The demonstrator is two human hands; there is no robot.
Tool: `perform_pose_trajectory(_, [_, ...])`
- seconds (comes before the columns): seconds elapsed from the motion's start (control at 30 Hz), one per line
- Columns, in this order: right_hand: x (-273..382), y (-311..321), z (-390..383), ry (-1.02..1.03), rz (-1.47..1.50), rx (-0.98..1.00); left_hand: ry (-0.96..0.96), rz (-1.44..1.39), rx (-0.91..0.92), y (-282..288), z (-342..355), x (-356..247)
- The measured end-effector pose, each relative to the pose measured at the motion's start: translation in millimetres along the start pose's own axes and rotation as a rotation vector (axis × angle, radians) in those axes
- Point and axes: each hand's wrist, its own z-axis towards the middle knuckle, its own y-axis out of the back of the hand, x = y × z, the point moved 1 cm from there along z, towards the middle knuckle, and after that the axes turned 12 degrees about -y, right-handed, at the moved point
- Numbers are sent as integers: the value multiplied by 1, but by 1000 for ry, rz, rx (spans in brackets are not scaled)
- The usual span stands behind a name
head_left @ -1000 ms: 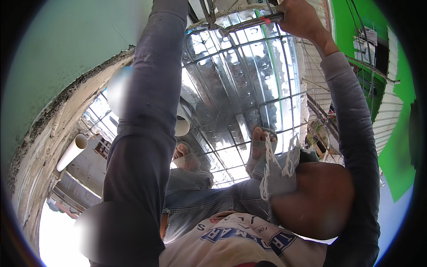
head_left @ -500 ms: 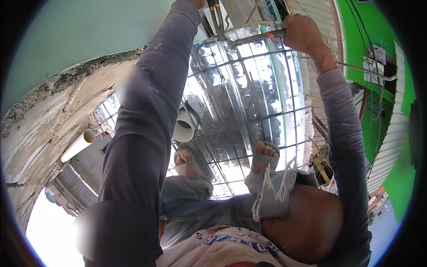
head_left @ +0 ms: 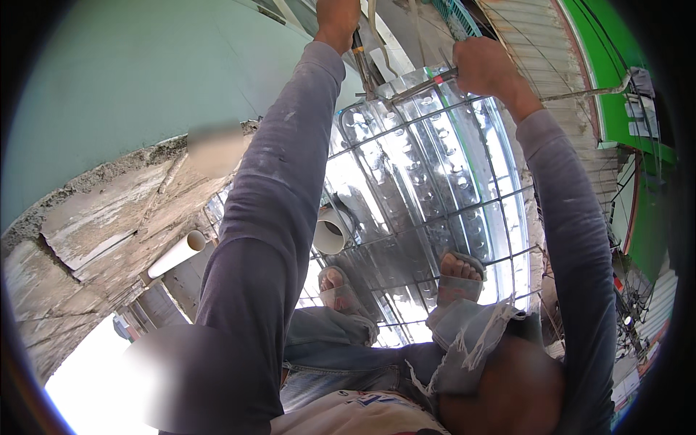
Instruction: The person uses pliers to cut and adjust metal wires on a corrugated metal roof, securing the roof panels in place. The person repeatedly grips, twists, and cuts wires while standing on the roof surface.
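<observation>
white pipe [head_left: 172, 259], pale green wall [head_left: 145, 80]

The dark two-handled tool [head_left: 418, 89] carries red and orange bands; the person's sleeves [head_left: 274, 181] are greyish purple, the jeans [head_left: 326, 326] faded blue, the ribbed sheet [head_left: 406, 264] silvery, the wall [head_left: 145, 87] pale mint.

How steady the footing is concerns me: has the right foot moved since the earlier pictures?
No; the right foot keeps its place against the wire mesh.
</observation>
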Motion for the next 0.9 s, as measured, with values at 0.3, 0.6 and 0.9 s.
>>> perform_pose_trajectory(0.3, [-10,-7,-3,32,19,-61,1185,-1406,-129,58,-1,-37])
perform_pose_trajectory(0.6, [-9,-3,-4,33,-6,8,1148,-1381,8,37,3,-39])
perform_pose_trajectory(0.9, [-8,-7,-2,41,23,-54,1187,-1457,16,15,-12,-20])
